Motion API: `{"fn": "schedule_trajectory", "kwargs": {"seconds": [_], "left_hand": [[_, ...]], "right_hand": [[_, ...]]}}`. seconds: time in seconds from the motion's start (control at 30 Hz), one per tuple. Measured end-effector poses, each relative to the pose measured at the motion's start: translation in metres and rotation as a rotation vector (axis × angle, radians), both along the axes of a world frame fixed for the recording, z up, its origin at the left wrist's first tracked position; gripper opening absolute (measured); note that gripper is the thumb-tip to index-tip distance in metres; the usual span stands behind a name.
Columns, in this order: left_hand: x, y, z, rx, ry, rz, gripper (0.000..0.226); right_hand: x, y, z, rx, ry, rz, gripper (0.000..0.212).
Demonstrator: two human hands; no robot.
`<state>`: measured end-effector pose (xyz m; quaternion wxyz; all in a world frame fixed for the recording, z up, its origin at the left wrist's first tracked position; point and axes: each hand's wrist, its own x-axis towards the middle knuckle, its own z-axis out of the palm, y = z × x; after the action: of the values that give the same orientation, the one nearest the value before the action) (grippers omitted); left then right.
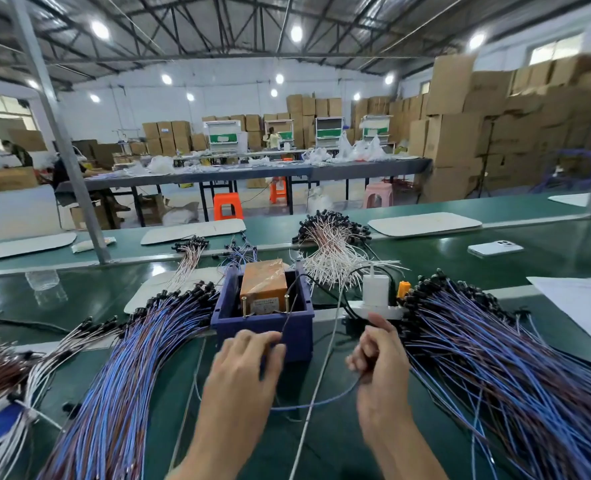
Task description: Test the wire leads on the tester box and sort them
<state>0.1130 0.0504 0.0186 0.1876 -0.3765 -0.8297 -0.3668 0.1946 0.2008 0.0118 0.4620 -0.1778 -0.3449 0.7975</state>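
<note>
A dark blue tester box [262, 327] stands in the middle of the green bench, with an orange block [264, 284] and two brass pins [265, 303] inside. My left hand [249, 362] pinches one end of a thin blue wire lead [316, 403] at the box's front wall. My right hand [378, 355] grips the lead's other end, right of the box. The lead sags in a loop between the hands. A large fan of blue leads [127, 375] lies to the left. Another fan of blue leads [515, 372] lies to the right.
A white power strip with a charger [375, 292] sits right of the box, and a white cable [318, 375] runs toward me. White and pink leads [332, 244] are piled behind. A phone [494, 247], white trays [423, 223] and a steel post [62, 133] stand further back.
</note>
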Motion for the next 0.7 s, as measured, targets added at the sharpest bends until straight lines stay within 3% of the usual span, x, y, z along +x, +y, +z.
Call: {"fn": "schedule_trajectory", "kwargs": {"seconds": [0.13, 0.37, 0.43, 0.5, 0.6, 0.7], "left_hand": [[0.032, 0.032, 0.032, -0.073, 0.151, -0.326, 0.033], [0.063, 0.056, 0.088, 0.172, 0.237, -0.457, 0.023], [0.069, 0.061, 0.106, 0.245, 0.214, -0.475, 0.020], [0.073, 0.067, 0.124, 0.385, 0.055, -0.520, 0.017], [0.071, 0.078, 0.148, 0.545, -0.160, -0.562, 0.017], [0.062, 0.089, 0.156, 0.626, -0.284, -0.548, 0.017]], "right_hand": [[0.013, -0.008, 0.061, 0.144, 0.184, 0.054, 0.024], [0.057, -0.007, 0.129, 0.530, 0.272, 0.048, 0.021], [0.065, 0.000, 0.134, 0.603, 0.192, -0.048, 0.027], [0.069, 0.004, 0.133, 0.732, 0.044, -0.134, 0.029], [0.074, 0.008, 0.124, 0.919, -0.141, -0.108, 0.024], [0.080, 0.019, 0.111, 0.963, -0.293, -0.115, 0.021]]}}
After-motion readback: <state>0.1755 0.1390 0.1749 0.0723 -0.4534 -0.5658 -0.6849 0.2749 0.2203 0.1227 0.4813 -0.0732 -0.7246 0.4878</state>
